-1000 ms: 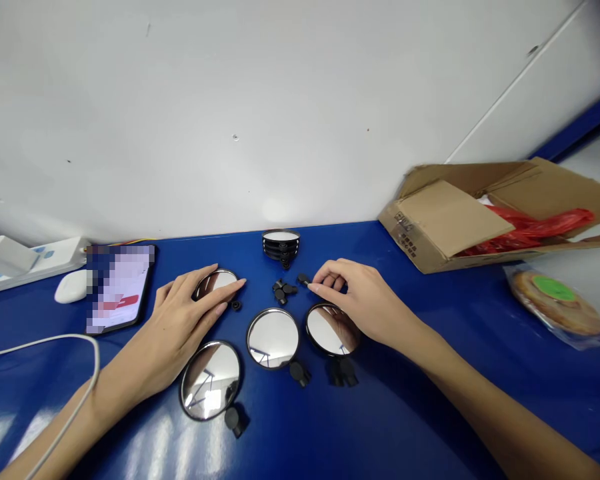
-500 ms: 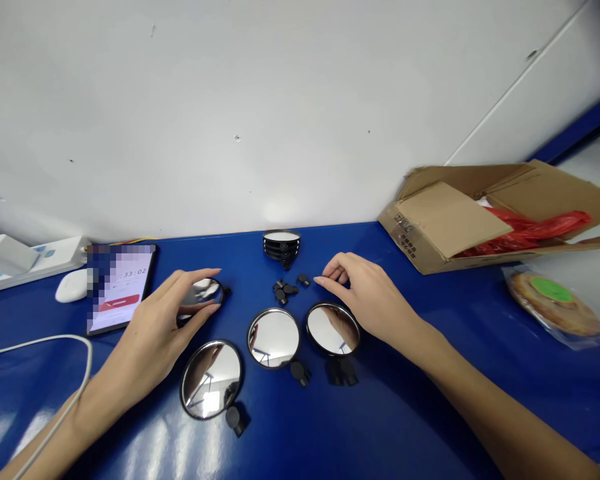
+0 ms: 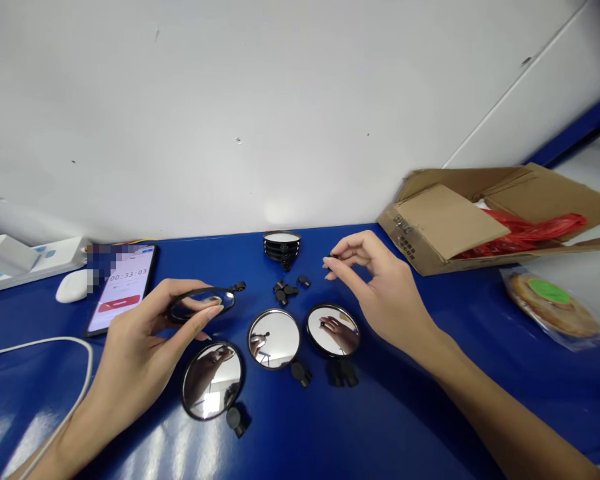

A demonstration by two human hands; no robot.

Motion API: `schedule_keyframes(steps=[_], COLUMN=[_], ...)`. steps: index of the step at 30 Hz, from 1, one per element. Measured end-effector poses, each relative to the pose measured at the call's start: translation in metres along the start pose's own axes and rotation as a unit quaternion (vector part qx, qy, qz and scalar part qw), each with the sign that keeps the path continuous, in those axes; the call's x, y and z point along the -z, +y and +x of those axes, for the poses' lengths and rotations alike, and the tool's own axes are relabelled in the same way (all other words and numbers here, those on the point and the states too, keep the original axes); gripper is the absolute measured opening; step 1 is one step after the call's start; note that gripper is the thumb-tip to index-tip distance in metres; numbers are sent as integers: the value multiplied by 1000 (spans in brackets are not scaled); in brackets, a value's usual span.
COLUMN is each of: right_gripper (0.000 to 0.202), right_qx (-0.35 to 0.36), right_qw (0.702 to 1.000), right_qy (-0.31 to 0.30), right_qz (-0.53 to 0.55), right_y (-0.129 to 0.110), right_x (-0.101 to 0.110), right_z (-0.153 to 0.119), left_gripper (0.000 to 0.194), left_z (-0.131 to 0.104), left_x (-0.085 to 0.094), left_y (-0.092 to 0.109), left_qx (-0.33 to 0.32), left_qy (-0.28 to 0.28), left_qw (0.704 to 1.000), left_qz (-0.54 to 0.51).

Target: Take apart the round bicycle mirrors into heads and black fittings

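My left hand [image 3: 150, 340] grips a round black-rimmed mirror [image 3: 200, 305] by its edges, thumb in front, raised and tilted above the table. A small black ball-ended stub [image 3: 239, 287] sticks out from its rim. My right hand [image 3: 375, 273] pinches a small black part [image 3: 333, 256] between thumb and fingertips; most of it is hidden. Between the hands lie several small black joint pieces [image 3: 285, 291], with one single piece [image 3: 304, 281] beside them. Three more round mirrors, a left one [image 3: 213, 380], a middle one [image 3: 274, 339] and a right one [image 3: 333, 330], lie face up with black mounts at their lower edges.
A stack of mirrors [image 3: 282, 247] stands by the white wall. To the left are a phone [image 3: 123, 287] showing a timer, a white earbud case [image 3: 72, 287] and a white cable [image 3: 86, 373]. A cardboard box [image 3: 450, 217] and a wrapped round pastry [image 3: 555, 303] are at right.
My left hand has lifted its mirror and turned it, so the stub points up and right. My right hand has risen off the table with a small black part in its fingertips.
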State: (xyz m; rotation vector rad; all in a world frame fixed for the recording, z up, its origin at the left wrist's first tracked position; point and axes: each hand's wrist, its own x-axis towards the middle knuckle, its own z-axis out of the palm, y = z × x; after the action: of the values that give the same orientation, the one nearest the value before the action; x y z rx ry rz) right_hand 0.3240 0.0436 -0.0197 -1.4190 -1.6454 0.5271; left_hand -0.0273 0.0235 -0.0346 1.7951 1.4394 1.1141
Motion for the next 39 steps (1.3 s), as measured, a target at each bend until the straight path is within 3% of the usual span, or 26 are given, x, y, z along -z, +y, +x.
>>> schedule_keyframes(steps=[3, 8, 12, 16, 22, 25, 32, 39], right_gripper=[29, 8, 17, 22, 13, 16, 18, 17], right_qx=[13, 83, 79, 47, 169, 196, 206, 168], right_qw=[995, 975, 964, 966, 954, 952, 956, 959], right_qy=[-43, -182, -234, -224, -213, -197, -150, -139], right_qz=[93, 91, 102, 123, 127, 125, 146, 180], right_y=[-15, -31, -33, -30, -27, -28, -30, -29], right_x=[-4, -15, -21, -23, -22, -24, -29, -31], right_z=[-11, -31, -41, -42, -37, -39, -43, -46], left_gripper=[29, 26, 24, 20, 32, 36, 37, 35], left_z=[-6, -19, -23, -20, -20, -22, -23, -23], left_x=[-4, -7, -6, -5, -6, -5, -5, -3], left_y=[12, 24, 24, 25, 18, 13, 18, 18], left_qx=[14, 34, 10, -47, -107, -122, -147, -162], left_qy=[-37, -79, -97, -106, -155, -163, -163, -164], left_qw=[997, 993, 993, 991, 980, 977, 974, 972], left_qz=[-65, -82, -72, -62, -60, -59, -63, -49])
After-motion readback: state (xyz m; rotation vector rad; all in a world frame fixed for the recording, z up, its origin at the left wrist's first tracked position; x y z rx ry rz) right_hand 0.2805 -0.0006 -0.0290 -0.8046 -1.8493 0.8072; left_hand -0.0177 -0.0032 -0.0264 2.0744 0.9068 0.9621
